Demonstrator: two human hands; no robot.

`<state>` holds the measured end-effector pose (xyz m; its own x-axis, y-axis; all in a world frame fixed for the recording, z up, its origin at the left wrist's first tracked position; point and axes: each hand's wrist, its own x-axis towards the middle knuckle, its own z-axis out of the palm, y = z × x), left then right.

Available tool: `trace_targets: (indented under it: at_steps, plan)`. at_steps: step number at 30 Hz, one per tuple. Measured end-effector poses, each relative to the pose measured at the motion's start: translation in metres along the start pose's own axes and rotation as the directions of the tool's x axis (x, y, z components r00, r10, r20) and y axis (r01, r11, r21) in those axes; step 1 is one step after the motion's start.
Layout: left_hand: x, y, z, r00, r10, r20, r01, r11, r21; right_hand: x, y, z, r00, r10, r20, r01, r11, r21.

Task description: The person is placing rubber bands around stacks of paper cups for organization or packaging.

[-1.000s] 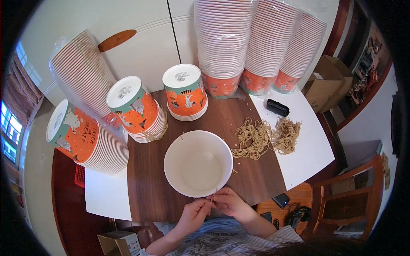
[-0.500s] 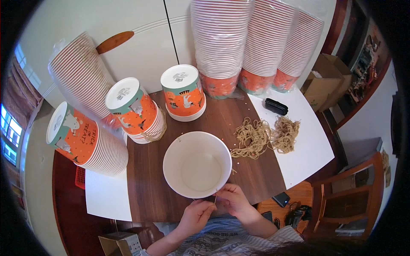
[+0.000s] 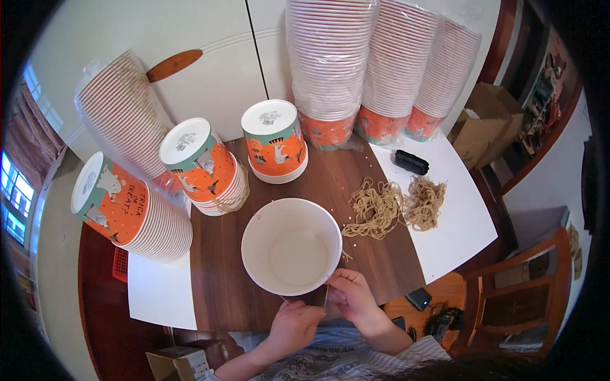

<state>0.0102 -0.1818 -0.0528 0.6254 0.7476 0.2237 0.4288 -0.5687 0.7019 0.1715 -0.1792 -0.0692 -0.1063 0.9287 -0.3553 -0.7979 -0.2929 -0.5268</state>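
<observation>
White paper bowl (image 3: 291, 246) sits upright and empty on the dark wood table (image 3: 216, 286), near edge, right in front of me. Scanning left to right: far left, a stack of orange printed bowls (image 3: 124, 209) lying on its side on a white sheet (image 3: 155, 295), with a plastic-wrapped sleeve of bowls (image 3: 124, 120) tilted behind it against the wall. Next, a second orange stack (image 3: 203, 166), tilted, then a third short stack (image 3: 274, 141) standing bottom-up just behind the white bowl. Back centre to right, three tall wrapped bowl columns (image 3: 375, 57) side by side. My left hand (image 3: 293, 325) is below the bowl's near rim, fingers curled closed, pinching one end of a thin straw-coloured string (image 3: 304, 302). My right hand (image 3: 351, 296) is just beside it, touching the bowl's lower right rim, fingers pinched on the string's other end. Right of the bowl, a tangled pile of tan string loops (image 3: 395, 206) straddles the wood and another white sheet (image 3: 457, 228). A small black object (image 3: 411, 161) lies behind that pile. Far right, a cardboard box (image 3: 476, 130) and a wooden chair (image 3: 527, 298) on the floor.
</observation>
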Motion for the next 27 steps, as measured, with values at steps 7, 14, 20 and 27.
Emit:
trace_targets:
  at_steps: [7,14,20,27]
  plan:
    - [0.002,0.002,-0.040,0.997,-0.005,0.083,-0.011,0.981,0.194,0.005,-0.006,-0.011,0.997,0.046,0.068,-0.040,0.995,-0.087]
    - [-0.016,-0.010,-0.058,0.978,0.120,0.173,-0.161,0.956,0.244,0.005,-0.002,-0.013,0.993,-0.117,0.020,0.115,0.907,-0.405]
    - [-0.006,-0.011,-0.090,0.978,0.040,-0.204,0.016,0.964,0.267,0.009,0.000,-0.026,0.971,-0.238,0.034,0.229,0.869,-0.438]
    - [0.026,-0.022,-0.097,0.953,0.303,0.008,-0.259,0.801,0.539,0.011,0.005,-0.032,0.949,-0.311,0.050,0.287,0.786,-0.547]
